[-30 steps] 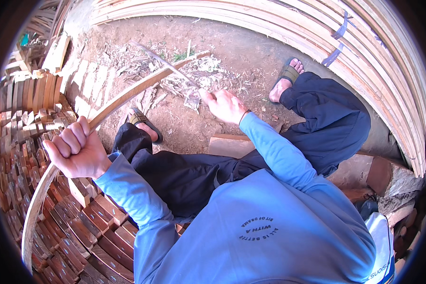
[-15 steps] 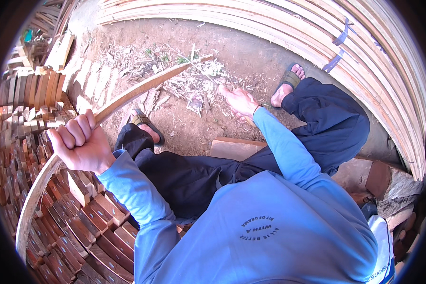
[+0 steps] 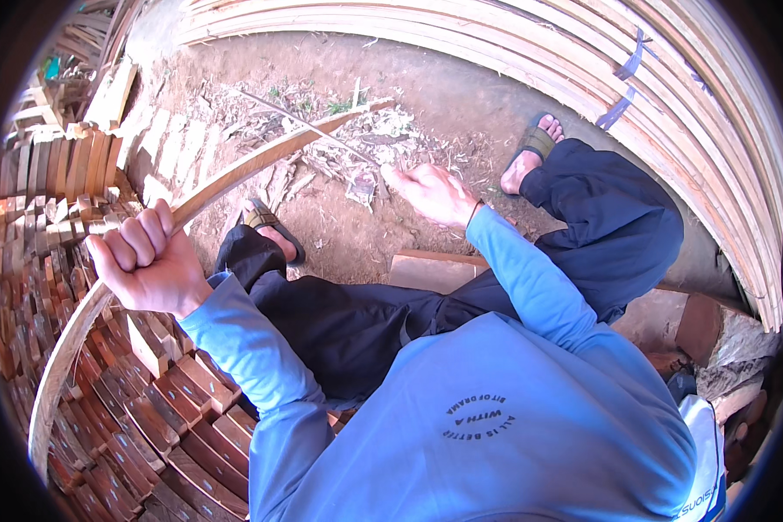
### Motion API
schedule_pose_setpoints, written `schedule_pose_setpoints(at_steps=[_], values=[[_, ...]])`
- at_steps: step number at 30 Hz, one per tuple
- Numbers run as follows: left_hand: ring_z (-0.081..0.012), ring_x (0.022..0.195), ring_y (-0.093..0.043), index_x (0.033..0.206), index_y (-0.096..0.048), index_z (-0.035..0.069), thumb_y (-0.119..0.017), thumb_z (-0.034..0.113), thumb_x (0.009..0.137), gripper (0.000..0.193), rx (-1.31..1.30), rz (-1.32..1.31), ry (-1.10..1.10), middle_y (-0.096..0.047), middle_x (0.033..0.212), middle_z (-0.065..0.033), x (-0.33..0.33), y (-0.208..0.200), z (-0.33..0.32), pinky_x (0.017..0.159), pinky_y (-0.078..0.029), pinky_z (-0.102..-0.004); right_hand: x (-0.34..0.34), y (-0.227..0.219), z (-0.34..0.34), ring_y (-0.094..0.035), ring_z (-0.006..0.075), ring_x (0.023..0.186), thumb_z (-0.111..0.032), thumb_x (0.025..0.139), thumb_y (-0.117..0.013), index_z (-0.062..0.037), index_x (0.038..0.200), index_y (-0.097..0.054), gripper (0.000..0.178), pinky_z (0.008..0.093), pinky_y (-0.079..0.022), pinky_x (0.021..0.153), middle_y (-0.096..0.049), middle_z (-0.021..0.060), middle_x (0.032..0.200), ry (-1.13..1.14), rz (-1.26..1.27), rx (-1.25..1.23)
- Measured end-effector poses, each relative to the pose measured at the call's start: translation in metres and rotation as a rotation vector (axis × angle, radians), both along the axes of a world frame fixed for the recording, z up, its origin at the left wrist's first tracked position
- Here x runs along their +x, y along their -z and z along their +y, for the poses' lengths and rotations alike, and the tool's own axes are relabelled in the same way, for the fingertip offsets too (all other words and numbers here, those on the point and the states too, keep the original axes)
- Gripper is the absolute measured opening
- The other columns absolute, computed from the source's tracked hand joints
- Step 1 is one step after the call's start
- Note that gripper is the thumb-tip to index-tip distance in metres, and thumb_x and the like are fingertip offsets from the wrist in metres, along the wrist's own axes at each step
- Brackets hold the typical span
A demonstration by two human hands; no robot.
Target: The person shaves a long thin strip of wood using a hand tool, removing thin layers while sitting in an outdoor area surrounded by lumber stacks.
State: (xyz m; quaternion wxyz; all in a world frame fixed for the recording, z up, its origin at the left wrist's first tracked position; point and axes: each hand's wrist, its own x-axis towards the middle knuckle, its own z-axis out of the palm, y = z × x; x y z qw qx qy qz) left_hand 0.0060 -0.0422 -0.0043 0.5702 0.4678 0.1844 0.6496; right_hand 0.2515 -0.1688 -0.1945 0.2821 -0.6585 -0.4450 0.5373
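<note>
Wooden strip (image 3: 235,174) and long thin tool (image 3: 280,110) in hand.
Left hand (image 3: 150,265) has its grip wrapped round the strip; right hand (image 3: 435,193) grips the tool, which crosses the strip's far part.

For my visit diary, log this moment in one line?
left hand grips wooden strip; right hand holds long thin tool; tool crosses strip in view; contact unclear

The wooden strip (image 3: 230,179) is tan, shirt (image 3: 496,365) blue, trousers (image 3: 339,322) dark navy.
</note>
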Motion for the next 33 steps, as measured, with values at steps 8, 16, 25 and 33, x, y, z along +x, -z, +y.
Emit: schedule_pose_setpoints(at_steps=[8,16,25,33], values=[[-0.0099,0.048,-0.007,0.055,-0.017,0.018,-0.043,0.024,0.097,0.050,-0.036,-0.015,-0.108,-0.011,0.048,0.0051,-0.010,-0.004,0.008,0.050,-0.015,-0.0297,-0.014,-0.007,0.020,-0.064,0.0315,0.062,-0.063,0.089,-0.040,0.0030,0.065,-0.062,0.074,0.0460,-0.047,0.062,-0.060,0.0207,0.061,-0.028,-0.136,-0.048],[-0.0105,0.047,-0.006,0.056,-0.018,0.018,-0.041,0.028,0.099,0.050,-0.013,-0.010,-0.035,-0.012,0.048,0.0050,-0.004,0.001,0.004,0.051,-0.015,-0.0298,-0.010,-0.005,0.011,-0.061,0.0288,0.059,-0.061,0.091,-0.039,0.0000,0.066,-0.061,0.070,0.0440,-0.047,0.060,-0.057,0.0168,0.057,-0.018,-0.136,0.058],[-0.0104,0.047,-0.007,0.056,-0.019,0.018,-0.040,0.029,0.099,0.050,-0.003,-0.018,-0.001,-0.012,0.048,0.0050,-0.001,0.001,0.002,0.051,-0.015,-0.0301,0.000,-0.002,0.009,-0.048,0.0151,0.042,-0.065,0.091,-0.040,-0.0060,0.056,-0.047,0.069,0.0338,-0.041,0.041,-0.043,0.0023,0.046,-0.003,0.107,-0.069],[-0.0105,0.047,-0.006,0.055,-0.018,0.019,-0.039,0.030,0.099,0.050,0.002,0.031,-0.033,-0.013,0.048,0.0053,-0.002,0.002,-0.003,0.051,-0.016,-0.0303,0.017,0.039,0.018,-0.047,0.0119,0.041,-0.065,0.090,-0.041,-0.0072,0.053,-0.045,0.069,0.0316,-0.039,0.036,-0.043,0.0005,0.046,0.153,0.013,-0.373]])
